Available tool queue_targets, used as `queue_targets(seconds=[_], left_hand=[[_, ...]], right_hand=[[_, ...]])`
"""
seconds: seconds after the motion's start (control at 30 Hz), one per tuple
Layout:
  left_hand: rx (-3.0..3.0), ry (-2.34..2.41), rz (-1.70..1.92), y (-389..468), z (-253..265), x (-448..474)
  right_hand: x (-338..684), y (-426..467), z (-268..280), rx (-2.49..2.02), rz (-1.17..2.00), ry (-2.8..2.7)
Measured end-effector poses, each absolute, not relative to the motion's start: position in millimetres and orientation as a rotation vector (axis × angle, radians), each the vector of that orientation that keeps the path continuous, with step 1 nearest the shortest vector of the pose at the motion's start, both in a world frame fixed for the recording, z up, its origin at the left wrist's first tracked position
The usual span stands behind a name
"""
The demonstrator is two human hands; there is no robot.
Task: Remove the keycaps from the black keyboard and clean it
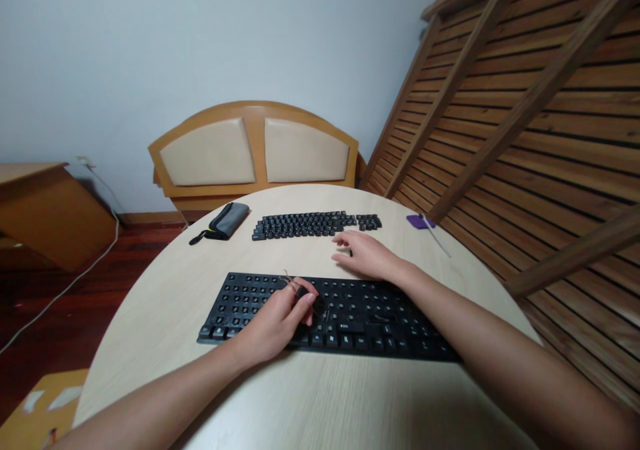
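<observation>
While L hand grips wire tool over kbd, lower ctr of frame, R hand is loose, fingers parted, nr keycaps, mid-frame.

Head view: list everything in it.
Table: 1, pale, centre
Keyboard: 1, black, on table, near side
Loose keycaps: many, black, rows beyond keyboard
Wire tool: 1, brownish, over keyboard
Pouch: 1, grey-black, table's far left
Small item: 1, purple, table's right edge
Stick: 1, pale, at small item
Headboard: 1, brown-cream, behind table
Slatted panel: 1, brown, right
Desk: 1, brown, left
Cable: 1, white, left
Flat surface: 1, yellow, lower left
Wall: 1, pale blue, back
Floor: 1, red-brown, left
Left hand: 1, bare, holding wire tool
Right hand: 1, bare, near loose keycaps
</observation>
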State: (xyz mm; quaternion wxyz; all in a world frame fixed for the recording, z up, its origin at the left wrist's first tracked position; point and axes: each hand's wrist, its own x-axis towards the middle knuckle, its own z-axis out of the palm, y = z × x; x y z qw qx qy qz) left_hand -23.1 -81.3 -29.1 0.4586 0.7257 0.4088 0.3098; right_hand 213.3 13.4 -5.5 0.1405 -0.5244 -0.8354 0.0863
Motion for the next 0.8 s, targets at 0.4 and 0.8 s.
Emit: queue_targets(seconds=[0.4, 0.8], left_hand=[[1.91, 1.037, 0.759, -85, -30, -23], [2.092, 1.098, 0.688, -94, -20, -23]], right_hand=[[244, -86, -14, -1.096, 0.804, -2.634], [222, -94, -25, -1.129, 0.748, -2.571]])
